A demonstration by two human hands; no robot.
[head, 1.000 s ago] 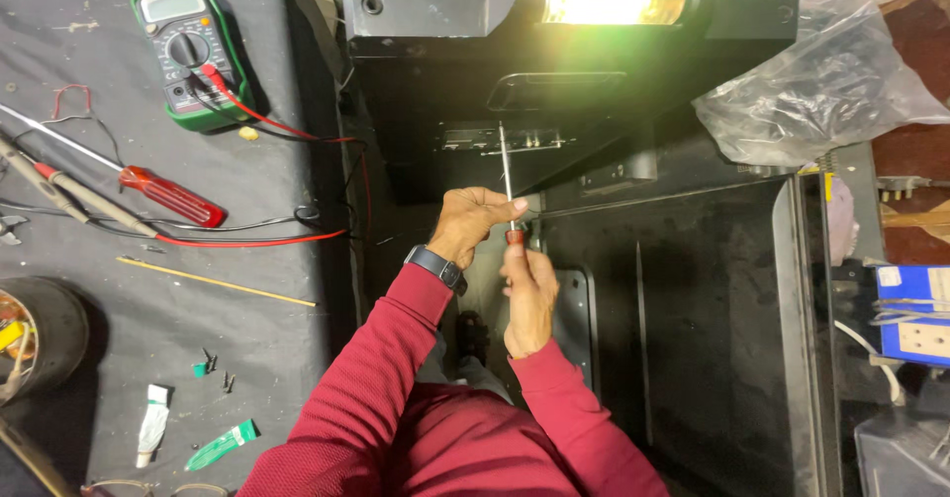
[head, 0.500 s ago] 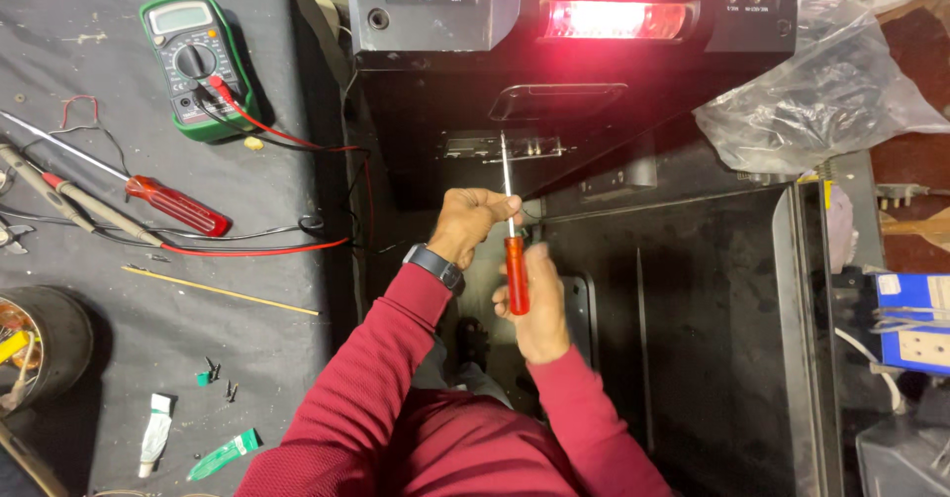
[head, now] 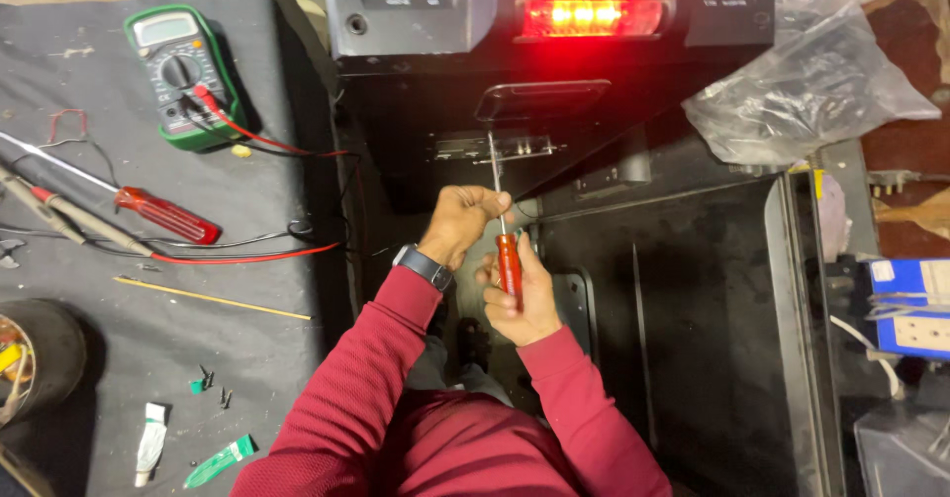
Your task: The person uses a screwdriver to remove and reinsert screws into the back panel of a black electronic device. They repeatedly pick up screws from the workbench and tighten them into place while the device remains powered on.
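The red-handled screwdriver (head: 507,259) is standing nearly upright in the middle of the black metal case (head: 693,289), its thin shaft pointing up at a small silver bracket (head: 495,148) on the unit's dark face. The tip looks like it's sitting right at that bracket, though it's too small to say if it's actually seated in a screw.

The right hand (head: 522,294) is wrapping around the red handle from below, clamped on it. The left hand (head: 465,222) is pinching the bare shaft just above the handle, fingers closed on the metal. A black watch (head: 424,265) is showing at the left wrist, and both sleeves are dark red.

Above the bracket, a lamp strip (head: 592,17) on the unit is glowing red. A crumpled clear plastic bag (head: 807,91) is lying off to the right of it.

Over on the left, the grey worktop (head: 89,339) is carrying a green multimeter (head: 178,76) with red and black leads trailing off, a second red-handled screwdriver (head: 163,214) lying flat, a thin yellowish stick (head: 208,298), a few loose screws (head: 213,386) and a small white tube (head: 150,443).
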